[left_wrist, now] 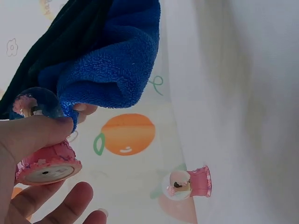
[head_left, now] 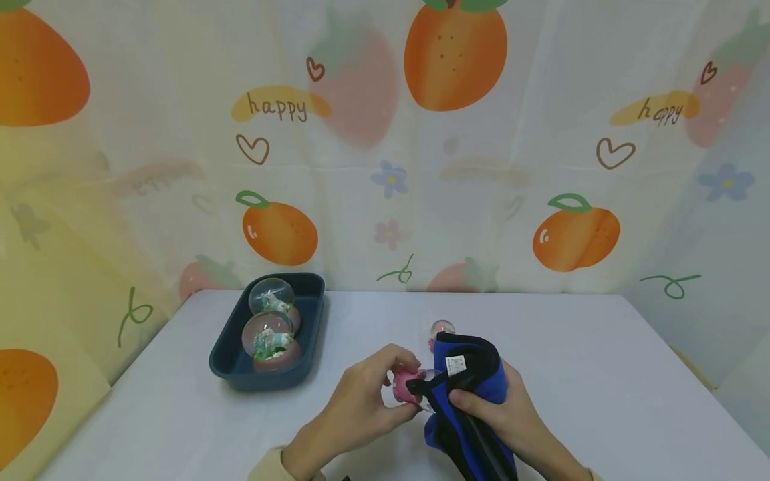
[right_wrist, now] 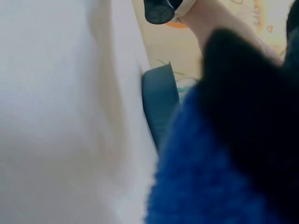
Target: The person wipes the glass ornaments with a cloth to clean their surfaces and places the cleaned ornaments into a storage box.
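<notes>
Nearest, the right hand point(head_left: 511, 417) grips a bunched blue-and-black cloth point(head_left: 492, 386), thumb pressed over its front, and a loose fold could slip from that hold or hang in the way, since much of the cloth's length hangs free below the thumb. Against it, the left hand point(head_left: 361, 394) pinches a small pink-based globe point(head_left: 406, 386) between thumb and fingers, tipped on its side with its clear dome towards the cloth and its flat underside bared to the left wrist view; a tug from the black edge lapping across it could twist it out of the fingertips, because the dome looks smooth and the hold is only a pinch, and a fall to the table point(head_left: 601, 374) might crack it. Just beyond the cloth's top a second small globe point(head_left: 443, 327) stands upright on the table, partly hidden from the head view, so a swing of the cloth or the right hand could knock it over unseen. Farther off to the left, a dark blue tray point(head_left: 259, 382) bears two larger globes, the near one point(head_left: 275, 344) overlapping the far one point(head_left: 271, 294) in view; anything dropped in carelessly might knock against their domes, as both sit close together
</notes>
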Demonstrator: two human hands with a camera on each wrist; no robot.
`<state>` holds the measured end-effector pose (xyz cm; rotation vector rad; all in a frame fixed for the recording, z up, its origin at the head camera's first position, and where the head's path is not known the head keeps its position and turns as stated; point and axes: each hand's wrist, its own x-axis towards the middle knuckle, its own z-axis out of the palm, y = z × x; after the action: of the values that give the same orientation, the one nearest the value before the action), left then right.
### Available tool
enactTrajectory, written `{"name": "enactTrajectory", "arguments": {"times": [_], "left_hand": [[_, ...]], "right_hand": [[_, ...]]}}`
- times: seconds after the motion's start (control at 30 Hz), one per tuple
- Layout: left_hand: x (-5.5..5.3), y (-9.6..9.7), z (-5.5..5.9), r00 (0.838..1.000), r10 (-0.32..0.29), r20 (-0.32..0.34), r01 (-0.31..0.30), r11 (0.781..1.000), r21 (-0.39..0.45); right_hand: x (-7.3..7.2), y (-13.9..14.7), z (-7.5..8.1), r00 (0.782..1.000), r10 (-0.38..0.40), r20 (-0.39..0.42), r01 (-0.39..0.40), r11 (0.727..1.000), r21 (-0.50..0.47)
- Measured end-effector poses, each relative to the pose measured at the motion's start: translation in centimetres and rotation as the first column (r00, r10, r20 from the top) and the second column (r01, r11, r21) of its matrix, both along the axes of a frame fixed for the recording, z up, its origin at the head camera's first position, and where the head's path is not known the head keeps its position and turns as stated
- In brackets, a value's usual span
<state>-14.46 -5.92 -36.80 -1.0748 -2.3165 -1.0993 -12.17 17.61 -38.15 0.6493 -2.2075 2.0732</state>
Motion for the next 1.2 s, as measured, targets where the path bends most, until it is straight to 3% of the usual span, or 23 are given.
{"name": "enactTrajectory", "arguments": {"times": [0.1,0.3,0.47,0.57,0.7,0.8,0.97,1.2], "left_hand": [[-0.07,-0.03,0.0,1.0,0.009,0.019,-0.009,1.0,-0.012],[-0.19,-0.07,-0.21,1.0,-0.001,-0.014,0.001,0.999,-0.038],[-0.07,-0.06,-0.18,1.0,0.017,-0.005,-0.017,0.998,-0.058],[-0.01,-0.01,-0.11,1.0,0.025,-0.004,-0.025,0.997,-0.074],[-0.08,-0.12,-0.06,1.0,-0.01,0.007,0.011,0.997,-0.082],[-0.17,-0.27,0.09,0.997,-0.058,0.055,0.062,0.995,-0.082],[-0.22,-0.5,0.3,0.986,-0.101,0.136,0.111,0.991,-0.072],[-0.21,-0.55,0.23,0.991,-0.106,0.078,0.109,0.993,-0.034]], "right_hand": [[-0.03,-0.04,0.01,1.0,-0.002,-0.03,0.002,1.0,-0.011],[0.04,-0.04,0.01,1.0,-0.017,0.019,0.017,1.0,-0.02],[0.1,-0.03,-0.24,0.998,0.05,0.042,-0.049,0.999,-0.019],[0.06,-0.15,-0.36,0.997,0.071,0.001,-0.071,0.997,-0.013],[-0.01,-0.22,-0.31,0.998,0.003,-0.06,-0.002,1.0,0.018],[-0.06,-0.16,-0.25,0.995,-0.045,-0.088,0.049,0.998,0.038],[-0.22,-0.02,-0.35,0.989,-0.041,-0.144,0.044,0.999,0.018],[-0.15,-0.03,-0.27,0.99,-0.042,-0.136,0.044,0.999,0.008]]}}
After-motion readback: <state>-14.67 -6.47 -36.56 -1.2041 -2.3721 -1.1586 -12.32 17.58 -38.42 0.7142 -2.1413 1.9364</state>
